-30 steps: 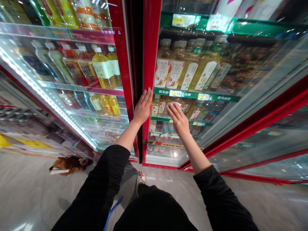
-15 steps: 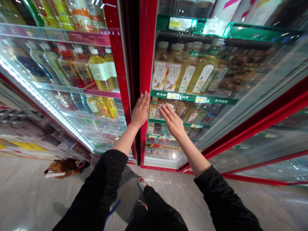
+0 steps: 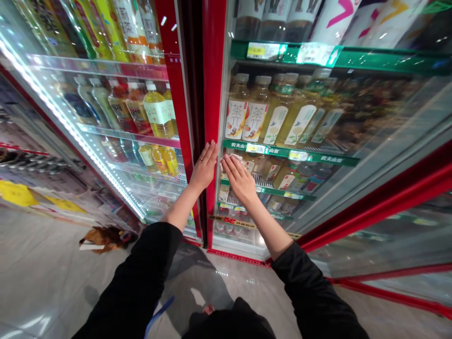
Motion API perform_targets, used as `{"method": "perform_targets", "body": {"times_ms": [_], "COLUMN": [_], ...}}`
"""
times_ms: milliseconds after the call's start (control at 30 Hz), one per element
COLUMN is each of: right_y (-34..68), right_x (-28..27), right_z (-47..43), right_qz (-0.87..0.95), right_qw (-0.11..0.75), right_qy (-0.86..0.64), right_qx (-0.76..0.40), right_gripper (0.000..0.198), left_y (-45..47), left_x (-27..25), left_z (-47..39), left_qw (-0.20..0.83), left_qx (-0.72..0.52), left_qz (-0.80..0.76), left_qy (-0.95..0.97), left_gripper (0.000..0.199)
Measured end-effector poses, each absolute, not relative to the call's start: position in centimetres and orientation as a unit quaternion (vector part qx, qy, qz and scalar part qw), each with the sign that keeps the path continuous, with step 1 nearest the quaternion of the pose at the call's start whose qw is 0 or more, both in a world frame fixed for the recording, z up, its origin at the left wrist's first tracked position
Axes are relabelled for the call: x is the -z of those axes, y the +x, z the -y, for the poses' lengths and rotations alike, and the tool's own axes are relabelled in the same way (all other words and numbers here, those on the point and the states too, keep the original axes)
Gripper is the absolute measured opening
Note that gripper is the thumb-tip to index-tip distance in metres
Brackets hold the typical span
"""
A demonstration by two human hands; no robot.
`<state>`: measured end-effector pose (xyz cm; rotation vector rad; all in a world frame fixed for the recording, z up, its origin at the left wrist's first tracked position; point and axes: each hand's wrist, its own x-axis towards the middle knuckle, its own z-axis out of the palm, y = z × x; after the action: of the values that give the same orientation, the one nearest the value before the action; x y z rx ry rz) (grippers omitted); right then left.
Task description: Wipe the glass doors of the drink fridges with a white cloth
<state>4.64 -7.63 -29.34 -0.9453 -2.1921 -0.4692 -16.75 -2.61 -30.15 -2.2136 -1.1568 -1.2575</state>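
The left hand [image 3: 205, 166] lies on the upright door frame [image 3: 213, 84], with the right hand [image 3: 241, 180] just to its right, over a cloth [image 3: 238, 158] against the glass [image 3: 303, 207]. Beyond the right hand and behind that pane, bottles [image 3: 254, 109] stand on a shelf [image 3: 332, 160] whose front edge bears price tags [image 3: 298, 155]. Left of the left hand, a second cooler [image 3: 179, 94] holds more bottles. Nearer than both hands is the floor [image 3: 254, 301], a bundle [image 3: 102, 237] lying on it to the left
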Motion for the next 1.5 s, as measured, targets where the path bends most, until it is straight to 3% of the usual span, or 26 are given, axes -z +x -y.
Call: {"method": "perform_targets", "body": {"times_ms": [167,300,433,633,767,900,1167,1400,1500], "right_y": [7.2,6.1,6.6,9.8,10.8,11.6,18.9,24.6,25.4], "right_x": [28.9,27.9,28.1,28.4,28.3,28.1,27.8,27.8,27.6], "right_z": [8.3,8.0,7.7,6.9,6.3,6.1,8.5,10.9,11.4], "right_qz": [0.796,0.804,0.843,0.859,0.827,0.797,0.843,0.809,0.811], "right_qw": [0.365,0.347,0.334,0.390,0.441,0.467,0.385,0.363,0.332], "right_qy": [-0.428,-0.434,-0.363,-0.259,-0.314,-0.342,-0.310,-0.366,-0.378], "right_qx": [0.223,0.212,0.214,0.205,0.153,0.171,0.213,0.283,0.300], "right_gripper": [0.065,0.062,0.061,0.048,0.041,0.030,0.048,0.060,0.060], "left_y": [-16.5,-16.0,-14.2,-9.2,-6.5,-5.9,-9.3,-3.5,-1.0], "left_x": [30.4,29.8,29.3,30.5,30.1,29.1,28.7,31.3,33.0], "left_z": [2.9,3.7,6.0,10.3,10.6,9.4,7.8,7.6,8.3], "left_qw": [0.174,0.190,0.200,0.246,0.226,0.239,0.347,0.319,0.329], "left_qx": [0.466,0.470,0.484,0.485,0.551,0.542,0.405,0.535,0.506], "left_qz": [0.419,0.419,0.432,0.368,0.408,0.415,0.354,0.429,0.414], "left_qy": [-0.759,-0.753,-0.734,-0.754,-0.691,-0.691,-0.768,-0.654,-0.682], "left_gripper": [0.084,0.082,0.076,0.063,0.050,0.038,0.044,0.040,0.041]}}
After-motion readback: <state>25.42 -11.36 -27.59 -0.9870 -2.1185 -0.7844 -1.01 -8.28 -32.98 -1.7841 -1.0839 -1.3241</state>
